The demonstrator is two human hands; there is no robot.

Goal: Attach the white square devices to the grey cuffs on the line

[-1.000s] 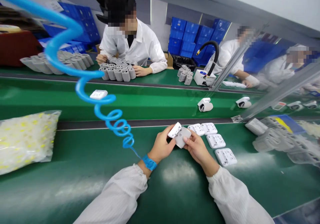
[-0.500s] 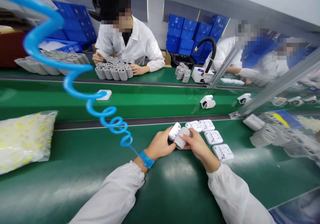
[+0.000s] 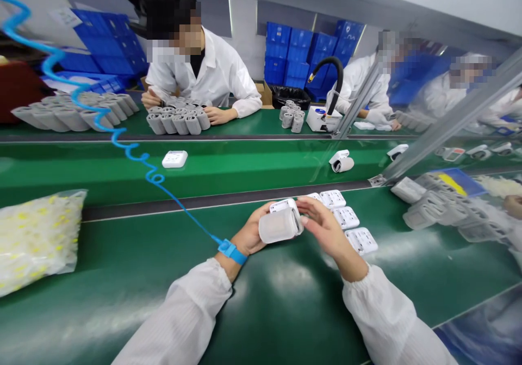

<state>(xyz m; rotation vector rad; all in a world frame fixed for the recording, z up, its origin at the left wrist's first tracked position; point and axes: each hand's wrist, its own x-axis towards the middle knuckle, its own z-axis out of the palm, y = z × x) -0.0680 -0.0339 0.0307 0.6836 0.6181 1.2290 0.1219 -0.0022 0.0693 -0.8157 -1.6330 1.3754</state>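
Observation:
My left hand (image 3: 249, 233) and my right hand (image 3: 325, 229) hold one grey plastic housing (image 3: 280, 224) with a white faceplate (image 3: 282, 206) on its top end, above the green bench. The left hand's fingers wrap it from behind. The right hand's fingers curl over its right end. A blue wrist strap (image 3: 230, 251) circles my left wrist, and its coiled blue cord (image 3: 98, 116) runs up to the left. Several white faceplates (image 3: 346, 217) lie on the bench just right of my hands.
A bag of yellow-and-white small parts (image 3: 35, 240) lies at the left. A white plate (image 3: 174, 159) and a grey-and-white unit (image 3: 341, 161) ride the green belt (image 3: 244, 164). Grey housings (image 3: 440, 212) pile at the right. Across the belt, people in white coats (image 3: 212, 76) work beside rows of housings.
The housing has turned so its grey body faces me and has risen slightly. The coiled cord has stretched out and swung left. The plate on the belt has drifted right.

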